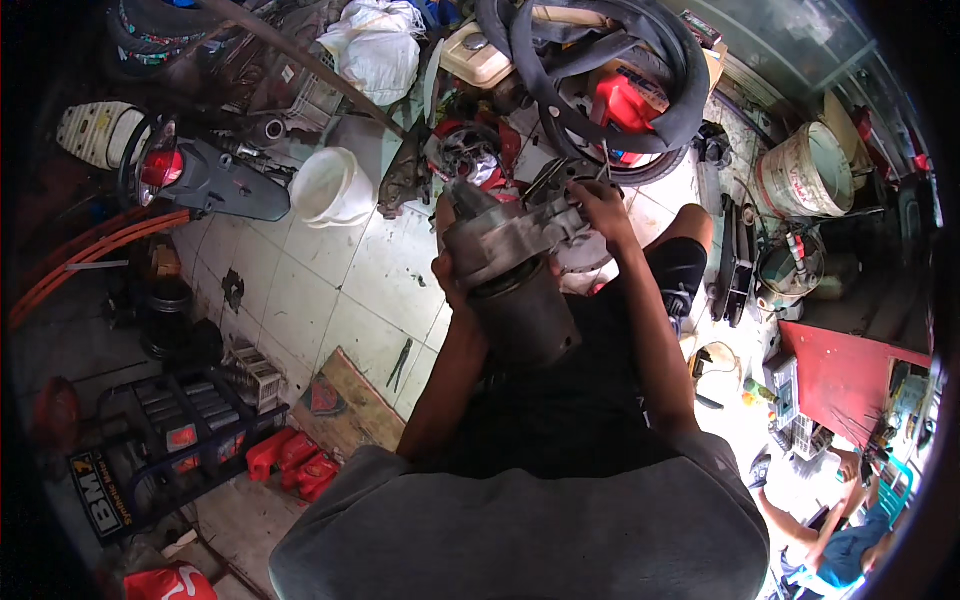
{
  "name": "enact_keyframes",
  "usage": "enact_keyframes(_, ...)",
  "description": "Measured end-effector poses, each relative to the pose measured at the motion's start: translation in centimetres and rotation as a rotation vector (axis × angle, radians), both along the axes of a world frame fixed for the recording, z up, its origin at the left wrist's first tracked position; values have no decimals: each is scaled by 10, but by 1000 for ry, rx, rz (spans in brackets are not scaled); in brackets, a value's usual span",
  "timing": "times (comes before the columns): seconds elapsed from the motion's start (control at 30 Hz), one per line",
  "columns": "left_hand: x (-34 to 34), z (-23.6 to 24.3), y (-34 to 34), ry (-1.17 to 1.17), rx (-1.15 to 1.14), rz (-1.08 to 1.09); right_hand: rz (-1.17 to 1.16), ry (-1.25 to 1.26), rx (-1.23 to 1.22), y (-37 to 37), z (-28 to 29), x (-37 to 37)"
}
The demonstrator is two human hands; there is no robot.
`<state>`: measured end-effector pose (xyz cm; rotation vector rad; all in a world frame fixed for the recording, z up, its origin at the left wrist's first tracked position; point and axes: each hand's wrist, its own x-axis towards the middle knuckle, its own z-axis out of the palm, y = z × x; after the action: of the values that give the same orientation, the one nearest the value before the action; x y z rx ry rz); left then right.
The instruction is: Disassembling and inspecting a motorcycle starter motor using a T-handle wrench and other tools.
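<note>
Both my hands hold a heavy metal engine part (500, 245) above my lap. It has a grey cast housing with an arm out to the right, and a dark, wide cylindrical body pointing toward me. My left hand (448, 265) is closed round the left side of the housing, with some fingers hidden behind it. At the right end of the casting, my right hand (603, 210) grips the arm. Just beyond the part, greasy metal parts (470, 150) and red pieces lie on the tiled floor.
A white bucket (332, 188) stands left of centre; pliers (400, 365) lie near a wooden board (345, 405). Black inner tubes (690, 90) loop around a red container ahead. At right are a dirty pail (803, 170) and a red panel (840, 380). Another person (850, 550) sits at lower right.
</note>
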<state>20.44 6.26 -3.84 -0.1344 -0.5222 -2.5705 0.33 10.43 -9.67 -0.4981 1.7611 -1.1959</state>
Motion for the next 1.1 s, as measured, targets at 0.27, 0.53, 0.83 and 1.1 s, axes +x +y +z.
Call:
enact_keyframes(0.27, -17, 26, -4, -171, -46, -25, 13, -1283, -386, 91, 77, 94)
enact_keyframes(0.53, -30, -4, 7, -317, -143, 38, -98, -1304, -570, 101, 46, 98)
enact_keyframes(0.83, -41, 7, 27, -539, -508, 122, -160, -1485, -702, 109, -7, 81)
enact_keyframes(1.1, -56, 53, 39, -321, -1136, 253, -471, -1840, -881, 115, -47, 87)
